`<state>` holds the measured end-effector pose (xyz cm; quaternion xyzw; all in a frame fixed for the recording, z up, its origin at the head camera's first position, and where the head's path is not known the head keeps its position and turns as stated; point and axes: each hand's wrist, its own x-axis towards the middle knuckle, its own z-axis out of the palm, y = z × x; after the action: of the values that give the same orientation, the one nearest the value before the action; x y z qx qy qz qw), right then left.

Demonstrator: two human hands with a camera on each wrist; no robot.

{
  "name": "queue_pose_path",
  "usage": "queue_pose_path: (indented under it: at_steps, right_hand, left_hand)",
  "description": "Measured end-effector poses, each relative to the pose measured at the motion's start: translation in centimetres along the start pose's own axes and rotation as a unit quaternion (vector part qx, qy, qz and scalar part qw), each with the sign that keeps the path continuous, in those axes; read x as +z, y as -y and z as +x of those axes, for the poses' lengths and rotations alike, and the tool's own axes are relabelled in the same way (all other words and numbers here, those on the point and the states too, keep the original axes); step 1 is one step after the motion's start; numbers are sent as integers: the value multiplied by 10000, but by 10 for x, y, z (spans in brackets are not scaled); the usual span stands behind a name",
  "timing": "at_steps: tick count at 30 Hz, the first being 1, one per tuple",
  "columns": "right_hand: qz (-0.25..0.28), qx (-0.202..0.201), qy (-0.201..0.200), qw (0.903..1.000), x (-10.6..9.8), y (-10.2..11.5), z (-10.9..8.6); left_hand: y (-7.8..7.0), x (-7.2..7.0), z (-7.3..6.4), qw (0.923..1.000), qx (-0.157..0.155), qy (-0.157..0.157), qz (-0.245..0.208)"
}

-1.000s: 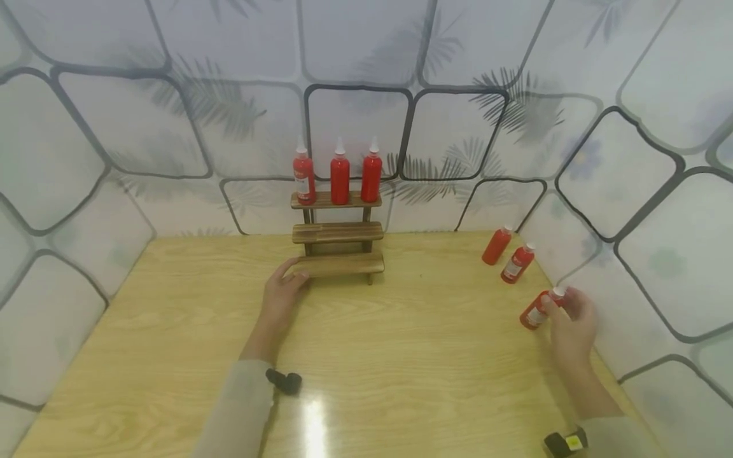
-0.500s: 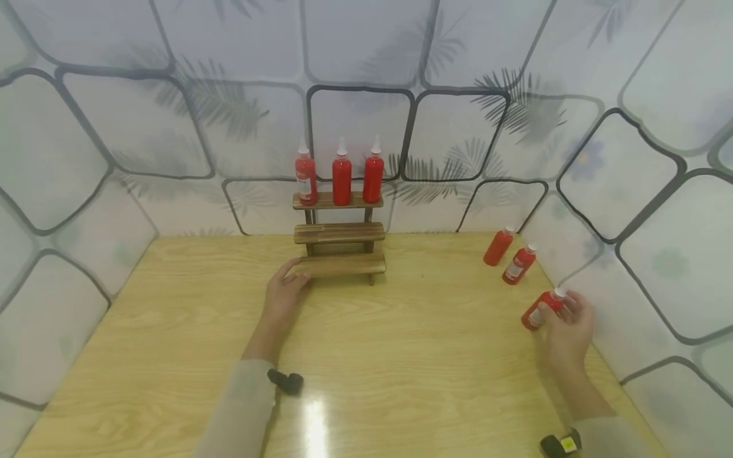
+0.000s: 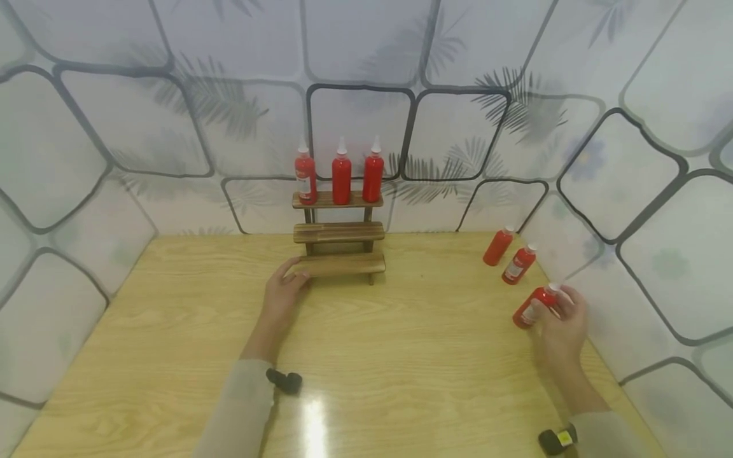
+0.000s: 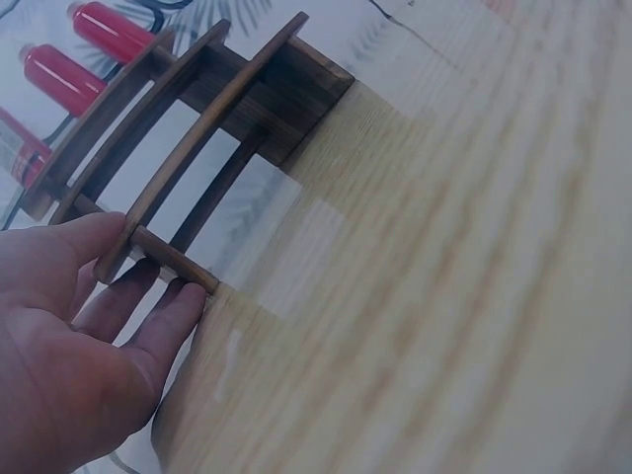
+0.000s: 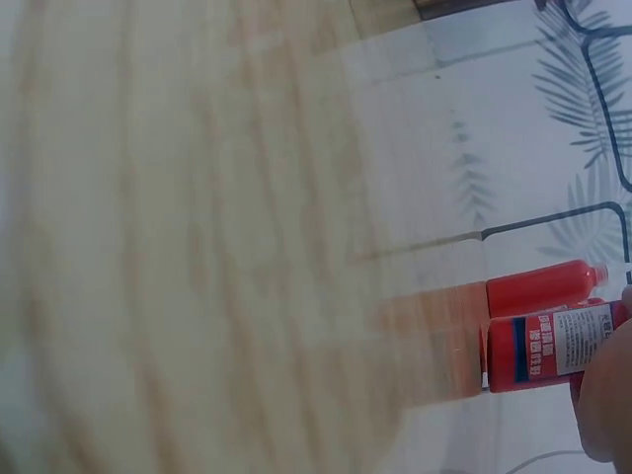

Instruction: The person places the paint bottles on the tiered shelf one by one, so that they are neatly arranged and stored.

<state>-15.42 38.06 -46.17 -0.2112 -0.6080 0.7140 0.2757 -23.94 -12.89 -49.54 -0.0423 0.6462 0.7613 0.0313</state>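
Note:
A small three-tier wooden stand (image 3: pixel 339 233) stands by the back wall, with three red squeeze bottles (image 3: pixel 341 180) with white nozzles upright on its top tier. My left hand (image 3: pixel 282 296) grips the left end of the lowest tier; in the left wrist view its thumb is on the tier's edge and fingers are by the leg. At the right, my right hand (image 3: pixel 564 327) holds a labelled red squeeze bottle (image 3: pixel 534 308) near its white cap. Whether its base touches the table is hard to tell. In the right wrist view the labelled bottle (image 5: pixel 543 346) lies under the fingers.
Two more red bottles, one plain (image 3: pixel 498 246) and one labelled (image 3: pixel 519 264), stand behind the right hand near the right wall. The wooden table (image 3: pixel 412 375) meets patterned walls (image 3: pixel 361 51) at the back and both sides.
My right hand has shifted slightly left with the bottle, its position now a little farther up the view. The left hand stays at the stand.

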Motion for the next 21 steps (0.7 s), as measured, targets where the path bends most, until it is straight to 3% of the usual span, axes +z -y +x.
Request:
queue_pose_path:
  at_steps: [4, 12, 21]
  right_hand:
    - [119, -154, 243, 9995, 7, 1, -1]
    - [-492, -716, 888, 9923, 33, 14, -12]
    - [-111, -1419, 1910, 9712, 84, 29, -28]
  left_hand:
    - [-4, 0, -3, 9999, -81, 54, -62]
    - [-18, 5, -10, 9989, -306, 156, -331]
    - [-2, 1, -3, 9996, -163, 31, -224]
